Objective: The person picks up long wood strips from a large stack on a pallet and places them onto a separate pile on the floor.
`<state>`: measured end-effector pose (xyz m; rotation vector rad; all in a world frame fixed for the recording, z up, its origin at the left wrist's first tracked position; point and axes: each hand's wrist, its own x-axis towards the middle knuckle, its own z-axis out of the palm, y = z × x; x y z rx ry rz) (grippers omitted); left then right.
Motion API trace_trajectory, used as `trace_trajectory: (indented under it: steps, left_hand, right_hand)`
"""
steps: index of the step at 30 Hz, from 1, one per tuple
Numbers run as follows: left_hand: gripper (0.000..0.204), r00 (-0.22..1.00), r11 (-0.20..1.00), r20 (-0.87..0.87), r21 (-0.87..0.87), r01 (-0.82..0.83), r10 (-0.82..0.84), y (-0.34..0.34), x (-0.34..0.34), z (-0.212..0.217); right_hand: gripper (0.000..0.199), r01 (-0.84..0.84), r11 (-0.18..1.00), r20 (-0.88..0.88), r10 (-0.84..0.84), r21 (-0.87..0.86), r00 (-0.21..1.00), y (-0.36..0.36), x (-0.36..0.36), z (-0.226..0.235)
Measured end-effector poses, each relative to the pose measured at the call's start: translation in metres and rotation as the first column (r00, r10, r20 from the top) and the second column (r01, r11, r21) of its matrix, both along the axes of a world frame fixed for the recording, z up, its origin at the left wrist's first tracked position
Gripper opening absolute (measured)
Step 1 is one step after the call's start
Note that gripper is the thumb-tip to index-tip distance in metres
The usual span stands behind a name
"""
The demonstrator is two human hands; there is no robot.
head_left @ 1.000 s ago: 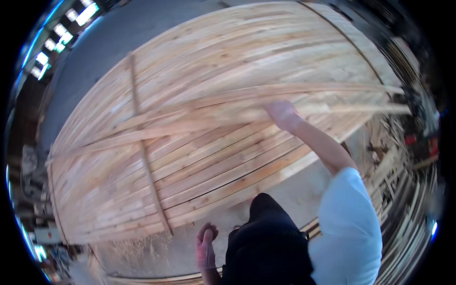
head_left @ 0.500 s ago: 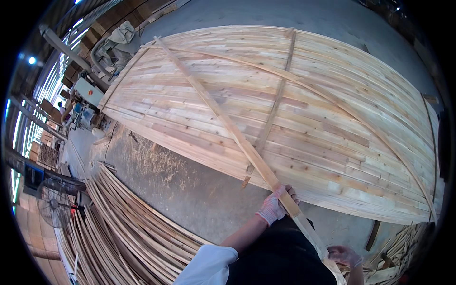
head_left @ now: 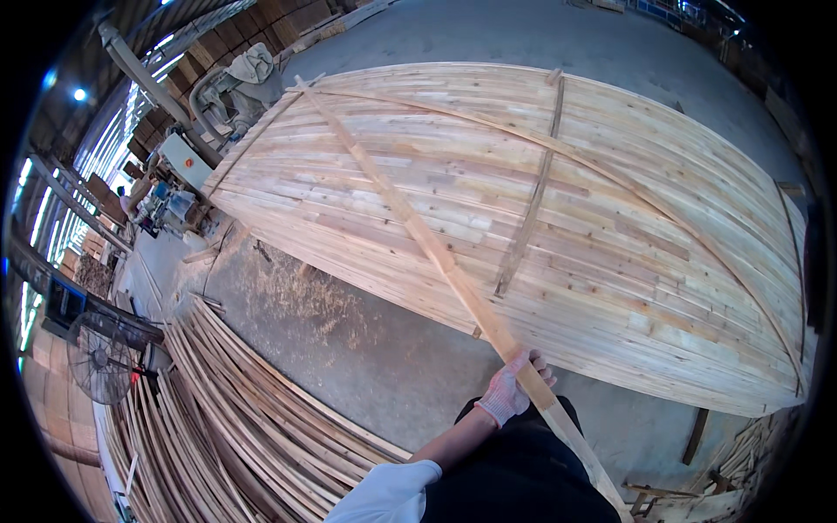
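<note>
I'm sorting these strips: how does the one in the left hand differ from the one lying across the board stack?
The held strip is gripped by the left hand; no visible hand touches the lying strip. The held strip extends past the board stack's near edge; the lying strip runs toward its right end. Both are long, pale wood.

Left hand (head_left: 513,390): knitted work glove (head_left: 500,394), close-fitting, whitish with a pink cast, fine-ribbed in texture; glove cuff (head_left: 494,411), snug, ending at the wrist; fingers (head_left: 541,370), slim in outline, their covering too small to make out in detail; forearm (head_left: 455,441), bare between cuff and sleeve; sleeve (head_left: 388,490), white with a faint bluish tone, loose cut, plain cloth, softly creased, wide at the opening; lower clothing (head_left: 519,478), black, plain, rounded in outline, so dark that seams and folds merge; trousers or apron, cannot be told.
</note>
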<state>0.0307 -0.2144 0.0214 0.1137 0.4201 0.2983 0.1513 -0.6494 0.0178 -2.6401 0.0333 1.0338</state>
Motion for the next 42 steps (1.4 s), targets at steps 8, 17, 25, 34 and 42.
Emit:
trace_trajectory:
  steps: [8,17,25,34,42]
  left_hand:
    - [0.025,0.996,0.993,-0.007,-0.080,-0.089,0.089,-0.024,-0.020,-0.001]
    - [0.018,0.965,0.969,0.164,-0.179,-0.173,0.203,-0.067,-0.027,-0.003]
    - [0.023,0.939,0.930,-0.071,-0.131,-0.344,0.337,-0.076,-0.016,-0.003]
    - [0.030,0.886,0.910,-0.233,-0.008,-0.414,0.401,-0.052,0.002,-0.025]
    - [0.030,0.783,0.987,-0.615,0.051,0.155,-0.091,-0.130,0.026,0.008]
  right_hand:
    - [0.050,-0.037,0.999,0.081,0.034,0.037,0.996,-0.014,0.033,-0.009]
    - [0.040,-0.048,0.996,0.172,0.034,0.078,0.985,-0.058,0.115,-0.022]
    - [0.031,0.079,0.950,0.223,-0.151,0.303,0.963,-0.134,0.189,-0.058]
    - [0.071,-0.743,0.655,0.416,0.718,-0.136,0.557,0.054,0.141,0.025]
    - [0.052,-0.837,0.360,0.531,0.651,0.412,0.542,0.155,0.106,0.043]
